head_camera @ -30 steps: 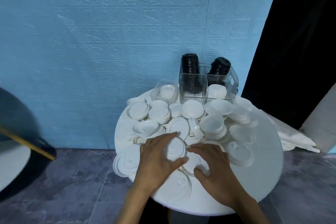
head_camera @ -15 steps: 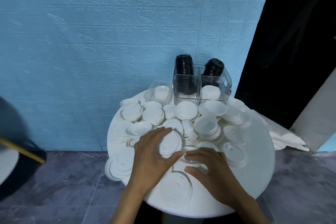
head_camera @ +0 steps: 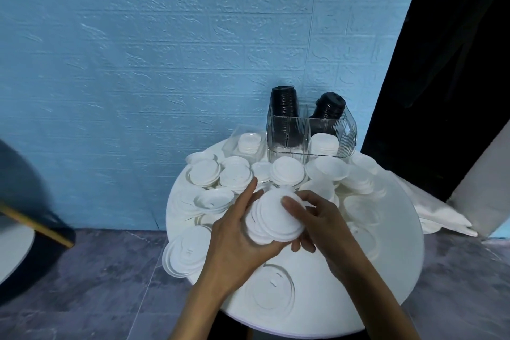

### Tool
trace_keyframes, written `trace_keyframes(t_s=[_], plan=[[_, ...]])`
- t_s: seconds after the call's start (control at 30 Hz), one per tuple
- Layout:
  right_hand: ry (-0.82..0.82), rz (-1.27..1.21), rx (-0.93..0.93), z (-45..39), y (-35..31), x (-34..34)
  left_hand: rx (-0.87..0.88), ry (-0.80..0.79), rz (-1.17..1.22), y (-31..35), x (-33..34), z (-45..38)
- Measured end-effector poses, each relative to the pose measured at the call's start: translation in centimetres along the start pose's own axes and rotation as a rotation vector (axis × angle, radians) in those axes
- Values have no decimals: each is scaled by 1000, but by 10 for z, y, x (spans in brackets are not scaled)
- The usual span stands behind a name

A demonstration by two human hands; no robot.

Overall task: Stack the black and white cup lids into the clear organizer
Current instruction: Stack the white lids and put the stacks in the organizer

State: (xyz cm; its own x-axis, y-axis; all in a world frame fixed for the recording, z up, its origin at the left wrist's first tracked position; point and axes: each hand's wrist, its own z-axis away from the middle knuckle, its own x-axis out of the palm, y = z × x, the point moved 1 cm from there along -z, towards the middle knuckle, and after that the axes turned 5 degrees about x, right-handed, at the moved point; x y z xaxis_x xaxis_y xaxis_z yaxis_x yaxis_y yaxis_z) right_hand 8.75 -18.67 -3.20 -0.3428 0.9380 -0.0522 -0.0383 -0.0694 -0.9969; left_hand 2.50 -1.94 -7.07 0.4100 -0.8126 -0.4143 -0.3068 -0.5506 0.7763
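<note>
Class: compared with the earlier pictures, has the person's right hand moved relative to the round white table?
Yes. The right hand has lifted off the round white table and shifted towards the left hand, joining its grip on the white lid stack.

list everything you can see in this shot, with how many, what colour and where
round white table: one, white, centre, against the wall
clear ribbed plastic organizer: one, transparent, far edge of the table
stacks of black cup lids: two, black, standing in the organizer's back compartments
short stack of white lids in the organizer: one, white, front right compartment
small clear tray holding white lids: one, transparent, left of the organizer
loose white plastic cup lids: too many to count, white, spread over the table, some overhanging its left edge
held stack of white lids: one stack, white, above the table between both hands
textured blue wall: one, blue, behind the table
left hand: one, grips the held stack from the left
right hand: one, grips the held stack from the right
</note>
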Motion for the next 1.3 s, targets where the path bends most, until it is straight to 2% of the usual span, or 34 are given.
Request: trace_keyframes(t_s=[0.17, 0.37, 0.53, 0.63, 0.77, 0.93, 1.03, 1.2, 1.3], plan=[[69, 126, 57, -8, 7, 10, -24, -38, 47, 1, -5, 4], [-81, -129, 208, -9, 8, 22, -6, -24, 86, 4, -7, 6], [-137, -231, 172, -11, 14, 31, 15, -37, 91, 3, -2, 6], [-120, -219, 161, -9, 15, 32, -10, -46, 164, 4, 1, 6], [-99, -172, 162, -5, 15, 36, -6, -18, 142, 4, -1, 5], [-83, 143, 35, 9, 33, 19, -50, 102, 181, -6, -8, 2], [-145, 264, -27, 26, 57, 7, -63, 170, 193, -3, -15, 2], [-208, 693, -165, 40, 79, 4, -57, 210, 155, -3, -15, 3], [-209, 749, -250, 38, 79, 5, -60, 211, 150, -3, -13, 3]])
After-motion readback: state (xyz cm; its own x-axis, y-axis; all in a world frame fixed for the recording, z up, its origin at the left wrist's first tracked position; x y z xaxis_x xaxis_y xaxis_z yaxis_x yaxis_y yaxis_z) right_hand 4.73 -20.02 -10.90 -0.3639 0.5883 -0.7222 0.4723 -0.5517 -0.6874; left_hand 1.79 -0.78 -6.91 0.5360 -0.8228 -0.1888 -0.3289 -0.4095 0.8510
